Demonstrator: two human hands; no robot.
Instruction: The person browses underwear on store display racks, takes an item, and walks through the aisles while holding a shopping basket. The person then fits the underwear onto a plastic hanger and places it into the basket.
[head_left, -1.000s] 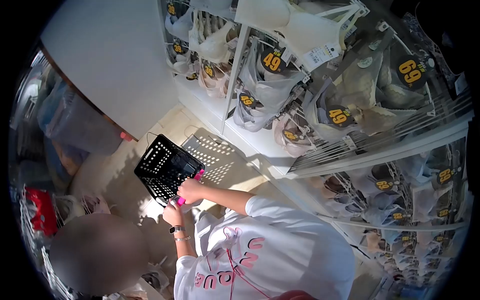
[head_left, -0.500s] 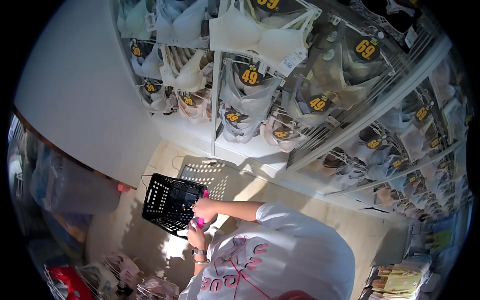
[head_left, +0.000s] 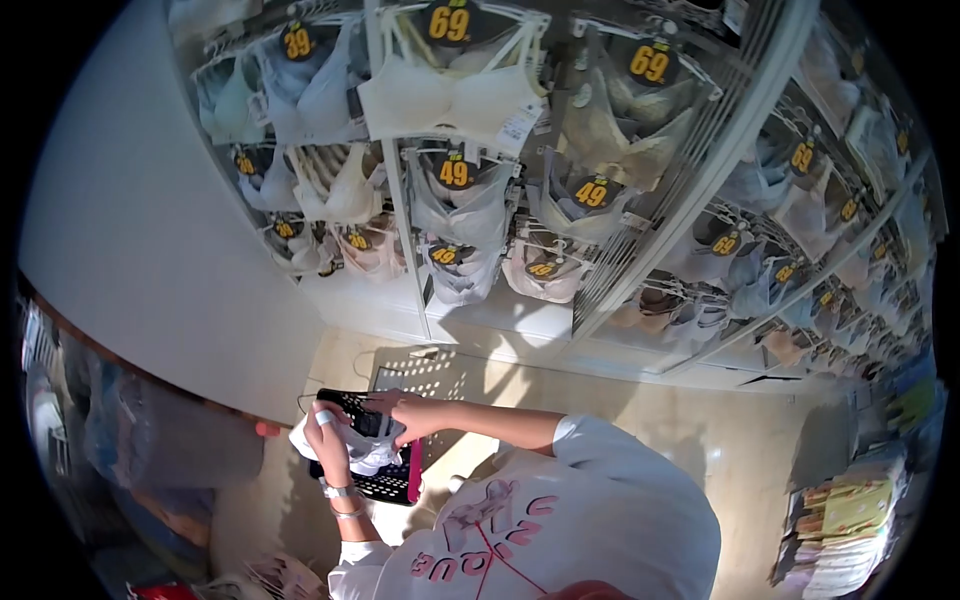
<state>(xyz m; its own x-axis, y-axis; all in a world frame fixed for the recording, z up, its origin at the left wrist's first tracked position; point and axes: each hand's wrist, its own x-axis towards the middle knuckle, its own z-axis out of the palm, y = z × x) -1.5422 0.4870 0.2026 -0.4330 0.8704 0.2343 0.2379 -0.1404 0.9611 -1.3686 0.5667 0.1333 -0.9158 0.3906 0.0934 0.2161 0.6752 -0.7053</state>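
A white garment point(head_left: 372, 452), bunched so that I cannot make out its cut, lies over the black shopping basket point(head_left: 385, 488). My left hand point(head_left: 327, 432), with a band on one finger and a watch and bracelet at the wrist, is closed on the garment's left part. At its upper right edge, my right hand point(head_left: 402, 412) pinches the cloth, its fingertips partly hidden. Dark grey contents point(head_left: 362, 418) show inside the basket between the hands. The pink handle point(head_left: 415, 470) rests along the basket's right side, and neither hand touches it.
Racks of bras point(head_left: 455, 190) with round price tags line the wall ahead and to the right. A large white panel point(head_left: 150, 220) stands on the left, above wrapped goods point(head_left: 170, 440). Folded clothes point(head_left: 850, 520) are stacked at lower right.
My right hand has let go of the pink handle and come to the garment. My left hand has moved left over the basket, and the white cloth is more spread out. The view has shifted.
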